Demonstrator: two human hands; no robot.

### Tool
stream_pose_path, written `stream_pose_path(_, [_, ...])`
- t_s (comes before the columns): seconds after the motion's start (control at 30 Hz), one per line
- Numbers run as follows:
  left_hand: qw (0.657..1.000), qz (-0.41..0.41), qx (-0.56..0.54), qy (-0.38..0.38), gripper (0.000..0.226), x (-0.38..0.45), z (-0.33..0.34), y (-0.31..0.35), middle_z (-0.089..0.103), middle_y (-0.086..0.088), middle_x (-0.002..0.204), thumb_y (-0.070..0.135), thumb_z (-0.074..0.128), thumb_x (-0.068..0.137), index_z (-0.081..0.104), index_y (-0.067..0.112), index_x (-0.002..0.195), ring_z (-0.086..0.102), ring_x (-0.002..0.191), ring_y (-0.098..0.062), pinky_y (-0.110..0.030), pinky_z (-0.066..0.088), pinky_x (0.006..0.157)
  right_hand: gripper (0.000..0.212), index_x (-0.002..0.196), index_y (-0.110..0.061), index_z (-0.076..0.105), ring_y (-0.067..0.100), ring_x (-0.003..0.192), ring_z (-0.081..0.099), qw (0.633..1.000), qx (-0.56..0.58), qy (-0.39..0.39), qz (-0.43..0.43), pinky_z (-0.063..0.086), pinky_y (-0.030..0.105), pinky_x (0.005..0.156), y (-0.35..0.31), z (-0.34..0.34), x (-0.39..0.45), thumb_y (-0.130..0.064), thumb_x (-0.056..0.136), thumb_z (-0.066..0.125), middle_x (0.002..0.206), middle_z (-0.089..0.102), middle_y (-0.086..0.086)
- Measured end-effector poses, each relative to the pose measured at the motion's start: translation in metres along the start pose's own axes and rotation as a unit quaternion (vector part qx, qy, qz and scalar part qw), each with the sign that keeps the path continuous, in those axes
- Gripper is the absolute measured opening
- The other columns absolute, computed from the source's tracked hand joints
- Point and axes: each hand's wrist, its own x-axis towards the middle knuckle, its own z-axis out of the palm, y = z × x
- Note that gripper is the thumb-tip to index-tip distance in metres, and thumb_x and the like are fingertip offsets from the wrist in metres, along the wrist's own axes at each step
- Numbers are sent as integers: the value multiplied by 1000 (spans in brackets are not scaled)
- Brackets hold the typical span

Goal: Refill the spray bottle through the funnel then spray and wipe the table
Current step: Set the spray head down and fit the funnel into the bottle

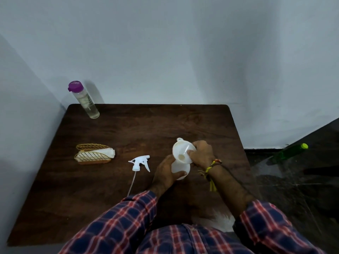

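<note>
A white spray bottle (180, 169) stands with its top off at the right middle of the dark wooden table (110, 198). My left hand (166, 174) is wrapped around its body. A white funnel (181, 151) sits tilted at the bottle's mouth, and my right hand (202, 153) grips its rim. The white trigger sprayer head (140, 163) with its thin dip tube lies on the table left of the bottle. A clear refill bottle with a purple cap (84, 99) stands at the far left corner. A white cloth (104, 153) is tucked in a gold wire holder (92, 156) on the left.
Grey walls border the table at the back and on the left. To the right, a green bottle with a yellow-green cap (289, 152) rests beside the table over the dark floor.
</note>
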Motion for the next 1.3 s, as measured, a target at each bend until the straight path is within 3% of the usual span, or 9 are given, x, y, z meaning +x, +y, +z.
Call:
stream_pose_path(0.07, [999, -4, -39, 3, 71, -2, -1, 1, 59, 12, 123, 38, 88, 69, 54, 27, 129, 53, 112, -4, -6, 39, 86, 27, 111, -5, 68, 29, 93, 68, 999, -30, 10, -8, 58, 30, 72, -6, 8, 3, -16, 88, 61, 109, 70, 14])
stream_pose_path(0.17, [998, -5, -56, -4, 73, -2, -2, 0, 59, 18, 118, 37, 89, 67, 55, 25, 131, 54, 111, -3, 0, 39, 81, 32, 121, -9, 65, 29, 107, 64, 999, -42, 4, -6, 54, 34, 85, -7, 8, 2, -20, 91, 62, 119, 67, 12])
stream_pose_path(0.27, [999, -7, -38, -14, 76, 0, -1, -1, 57, 16, 123, 39, 88, 67, 53, 23, 133, 51, 115, -4, -5, 37, 87, 30, 118, -13, 65, 24, 104, 65, 999, -18, 24, -25, 51, 31, 82, -1, 3, -2, -29, 93, 62, 116, 67, 6])
stream_pose_path(0.4, [1000, -8, -22, -7, 78, 0, 1, -3, 56, 7, 133, 38, 87, 70, 50, 18, 137, 49, 121, -10, -20, 37, 96, 16, 106, -18, 71, 18, 98, 66, 996, 24, 74, -47, 57, 35, 87, 4, -1, -6, -22, 95, 59, 105, 71, 2])
stream_pose_path(0.57, [1000, 6, -9, -9, 85, 0, -1, 0, 55, -2, 139, 35, 88, 69, 48, 13, 140, 50, 128, -19, -22, 37, 100, 26, 119, -14, 68, 20, 108, 66, 993, 44, 92, -63, 55, 36, 95, 5, 0, -12, -19, 94, 61, 116, 71, 4])
stream_pose_path(0.77, [998, 46, 38, -18, 81, -5, -26, -2, 53, 6, 139, 50, 83, 70, 45, 27, 138, 48, 128, -11, -28, 41, 101, 34, 124, -13, 62, 22, 108, 64, 984, 7, 154, -90, 55, 40, 94, 4, 0, -21, -21, 91, 63, 116, 68, 6])
stream_pose_path(0.97, [988, 55, 116, 86, 67, -23, -54, -20, 46, 2, 151, 49, 65, 89, 43, 22, 146, 40, 140, -14, -40, 36, 114, 24, 110, -14, 67, 22, 95, 64, 956, 7, 244, -165, 56, 43, 82, -19, 2, -34, -17, 87, 64, 104, 66, 5])
stream_pose_path(1.13, [965, -40, 101, 237, 46, -47, -90, -48, 55, -5, 140, 29, 60, 96, 52, 15, 139, 49, 132, -22, -38, 38, 111, 18, 100, -11, 70, 18, 85, 65, 928, 66, 260, -259, 57, 41, 78, -55, 6, -52, -10, 82, 65, 94, 67, 3])
stream_pose_path(1.3, [940, -208, 128, 238, 62, -65, -131, -91, 42, -15, 149, 27, 65, 91, 41, 11, 146, 39, 138, -31, -44, 34, 113, 18, 100, -12, 70, 12, 81, 62, 937, 70, 194, -282, 57, 36, 77, -95, 33, -68, -10, 83, 67, 91, 65, 0])
